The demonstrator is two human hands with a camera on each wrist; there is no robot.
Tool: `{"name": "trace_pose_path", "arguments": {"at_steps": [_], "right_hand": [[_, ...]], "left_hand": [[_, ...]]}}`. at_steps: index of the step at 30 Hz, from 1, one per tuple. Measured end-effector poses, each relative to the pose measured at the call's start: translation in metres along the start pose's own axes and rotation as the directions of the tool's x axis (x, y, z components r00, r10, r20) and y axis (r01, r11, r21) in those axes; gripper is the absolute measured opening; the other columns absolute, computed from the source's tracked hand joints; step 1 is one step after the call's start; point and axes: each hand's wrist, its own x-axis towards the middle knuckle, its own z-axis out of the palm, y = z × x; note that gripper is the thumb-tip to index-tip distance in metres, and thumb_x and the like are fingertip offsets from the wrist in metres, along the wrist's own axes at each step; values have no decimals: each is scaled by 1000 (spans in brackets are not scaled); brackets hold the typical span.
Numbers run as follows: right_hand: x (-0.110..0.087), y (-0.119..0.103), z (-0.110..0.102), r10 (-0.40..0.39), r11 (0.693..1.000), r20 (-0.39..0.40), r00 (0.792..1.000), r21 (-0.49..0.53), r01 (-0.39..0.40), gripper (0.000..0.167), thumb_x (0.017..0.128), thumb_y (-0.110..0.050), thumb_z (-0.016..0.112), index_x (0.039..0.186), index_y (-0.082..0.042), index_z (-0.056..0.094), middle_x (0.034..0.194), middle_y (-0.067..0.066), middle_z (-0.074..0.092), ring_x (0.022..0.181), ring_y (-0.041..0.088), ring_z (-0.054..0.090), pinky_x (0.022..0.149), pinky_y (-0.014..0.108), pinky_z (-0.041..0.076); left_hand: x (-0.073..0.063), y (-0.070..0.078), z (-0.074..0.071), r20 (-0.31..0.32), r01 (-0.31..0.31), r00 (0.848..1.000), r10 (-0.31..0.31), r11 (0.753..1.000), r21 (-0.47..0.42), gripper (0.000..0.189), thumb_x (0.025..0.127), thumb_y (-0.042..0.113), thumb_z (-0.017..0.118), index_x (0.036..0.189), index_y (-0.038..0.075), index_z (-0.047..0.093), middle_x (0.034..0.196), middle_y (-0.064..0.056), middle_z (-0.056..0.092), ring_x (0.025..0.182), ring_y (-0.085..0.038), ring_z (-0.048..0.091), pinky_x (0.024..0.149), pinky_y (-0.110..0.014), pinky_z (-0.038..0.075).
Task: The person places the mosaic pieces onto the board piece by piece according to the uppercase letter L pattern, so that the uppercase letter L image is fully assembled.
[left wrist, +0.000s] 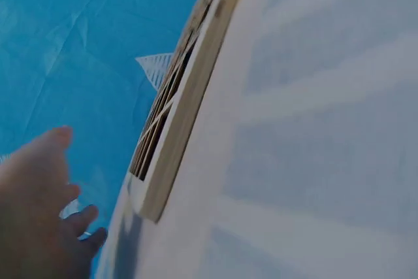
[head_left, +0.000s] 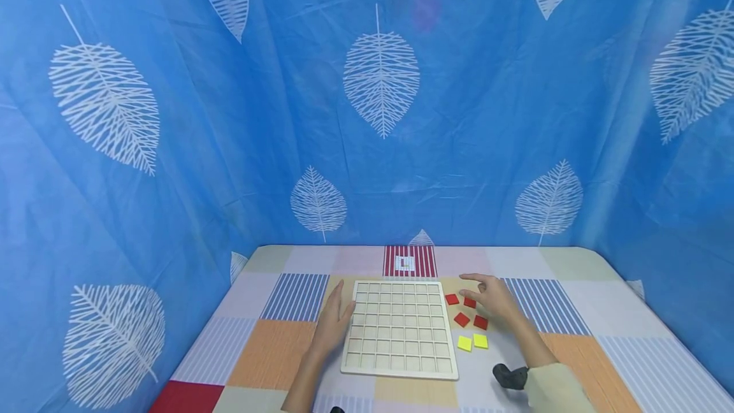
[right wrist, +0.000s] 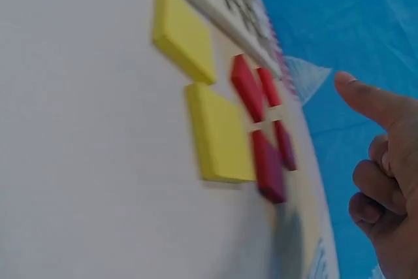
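Note:
A pale wooden grid board [head_left: 400, 331] with bare square cells lies in front of the person. Beside its left edge is the left hand [head_left: 332, 324], fingers extended and thumb at the rim. The right hand [head_left: 494, 297] hovers by the red tiles to the board's right, index finger reaching out and thumb apart from it, with nothing held between them. Several red square tiles [head_left: 461, 319] lie spaced apart, one partly under the right thumb in the head view. Two yellow square tiles [right wrist: 219, 132] lie nearer the person, close to each other.
A small white card [head_left: 404, 264] with a grid and coloured marks lies beyond the board on a red-striped patch. The patchwork tablecloth [head_left: 275, 349] covers the table. Blue leaf-print curtains [head_left: 378, 177] surround it at the back and sides.

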Motion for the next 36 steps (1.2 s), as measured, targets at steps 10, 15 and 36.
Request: {"name": "trace_pose_path", "arguments": {"at_steps": [10, 15, 36], "right_hand": [[-1, 15, 22, -28, 991, 36, 999, -126, 32, 37, 78, -28, 75, 111, -13, 69, 57, -1, 43, 46, 11, 33, 40, 21, 27], [-1, 18, 24, -42, 990, 20, 999, -132, 44, 29, 78, -27, 74, 104, -14, 71, 63, -2, 48, 50, 13, 36, 43, 23, 29], [17, -72, 42, -172, 985, -130, 977, -23, 170, 35, 77, -29, 75, 106, -11, 68, 53, -4, 31, 49, 10, 27, 42, 23, 22]], "left_hand": [[-6, -17, 11, 99, -114, 990, 97, 975, 189, 63, 93, 35, 50, 143, 3, 29, 143, -16, 37, 129, -34, 36, 106, -49, 29], [-8, -18, 11, 110, -144, 987, 118, 955, 260, 61, 92, 37, 50, 142, 6, 34, 142, -13, 39, 130, -32, 36, 106, -48, 28], [-13, -16, 10, 111, -187, 981, 159, 929, 320, 54, 92, 35, 51, 134, 2, 46, 138, -14, 44, 129, -33, 37, 105, -49, 29]]}}
